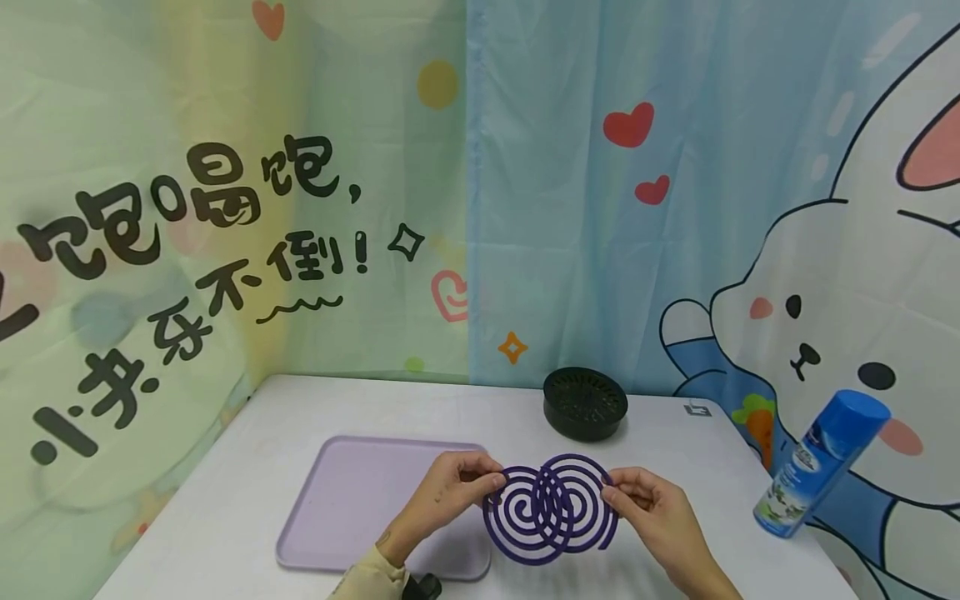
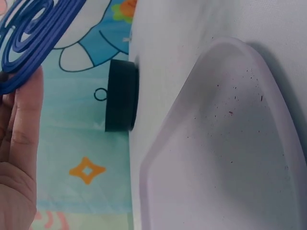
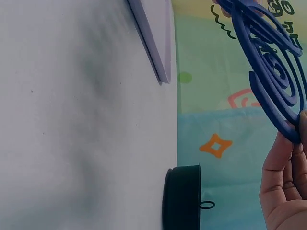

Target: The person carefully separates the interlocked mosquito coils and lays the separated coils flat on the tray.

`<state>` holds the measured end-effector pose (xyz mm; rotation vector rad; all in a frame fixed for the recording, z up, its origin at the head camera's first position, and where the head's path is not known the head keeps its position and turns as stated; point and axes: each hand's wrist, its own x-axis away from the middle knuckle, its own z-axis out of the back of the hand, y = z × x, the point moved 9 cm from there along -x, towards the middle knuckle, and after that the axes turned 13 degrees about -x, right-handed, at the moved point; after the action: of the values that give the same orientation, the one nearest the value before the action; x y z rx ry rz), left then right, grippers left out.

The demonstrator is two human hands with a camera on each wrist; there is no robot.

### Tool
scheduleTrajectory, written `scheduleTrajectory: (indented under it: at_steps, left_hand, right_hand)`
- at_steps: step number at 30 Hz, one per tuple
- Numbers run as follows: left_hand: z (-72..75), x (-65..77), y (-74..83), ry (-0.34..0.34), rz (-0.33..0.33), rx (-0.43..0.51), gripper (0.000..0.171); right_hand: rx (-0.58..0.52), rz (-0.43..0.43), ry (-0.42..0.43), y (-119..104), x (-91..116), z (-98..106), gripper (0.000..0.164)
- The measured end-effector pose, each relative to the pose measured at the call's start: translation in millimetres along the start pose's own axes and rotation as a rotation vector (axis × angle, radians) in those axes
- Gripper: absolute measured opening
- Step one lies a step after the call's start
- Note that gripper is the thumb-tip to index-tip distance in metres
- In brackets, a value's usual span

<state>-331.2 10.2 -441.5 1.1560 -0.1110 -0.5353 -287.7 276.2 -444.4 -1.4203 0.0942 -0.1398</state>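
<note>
Both hands hold up a pair of purple-blue mosquito coils [image 1: 552, 504], spread side by side and interlaced where their rings overlap. My left hand [image 1: 450, 493] pinches the outer ring at the left edge between thumb and fingers. At the right edge, my right hand [image 1: 662, 518] pinches the other coil's outer ring the same way. The left wrist view shows the coils [image 2: 45, 48] tilted above the left fingers. In the right wrist view, the right hand [image 3: 285, 184] grips the lower end of the spirals, with the left fingertips partly visible at the top.
A pale purple tray [image 1: 352, 508] lies left on the white table [image 1: 225, 508], with dark specks on it in the left wrist view. Behind the coils sits a round black slotted container [image 1: 583, 427] with a small loop. A blue spray can [image 1: 817, 467] stands at the right.
</note>
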Motion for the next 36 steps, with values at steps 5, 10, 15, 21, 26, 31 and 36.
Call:
scheduleTrajectory:
  at_steps: [5, 10, 15, 21, 26, 31, 36]
  left_hand:
    - [1.6, 1.5, 0.7, 0.006, 0.005, -0.012, 0.017]
    - [2.4, 1.5, 0.6, 0.015, 0.003, -0.045, 0.015]
    - [4.4, 1.4, 0.6, 0.031, -0.013, -0.043, 0.015]
    - [6.6, 1.1, -0.8, 0.038, -0.006, -0.053, 0.014]
    - [8.5, 1.1, -2.2, 0.047, 0.009, -0.029, 0.014]
    - [9.0, 1.9, -4.8, 0.054, 0.027, -0.006, 0.014]
    - [9.5, 2.8, -5.6, 0.059, 0.022, 0.006, 0.015]
  right_hand:
    - [0.051, 0.043, -0.004, -6.5, -2.2, 0.3, 0.025]
    - [0.082, 0.076, -0.011, -11.1, -3.6, 0.6, 0.024]
    - [0.094, 0.095, -0.007, -13.0, -4.8, 0.5, 0.025]
    - [0.083, 0.095, 0.0, -12.7, -5.6, 0.6, 0.025]
    - [0.085, 0.082, 0.025, -12.1, -6.5, 4.0, 0.025]
    - [0.076, 0.08, 0.024, -12.7, -7.0, 5.7, 0.026]
    - [0.08, 0.088, 0.026, -14.5, -7.3, 7.6, 0.027]
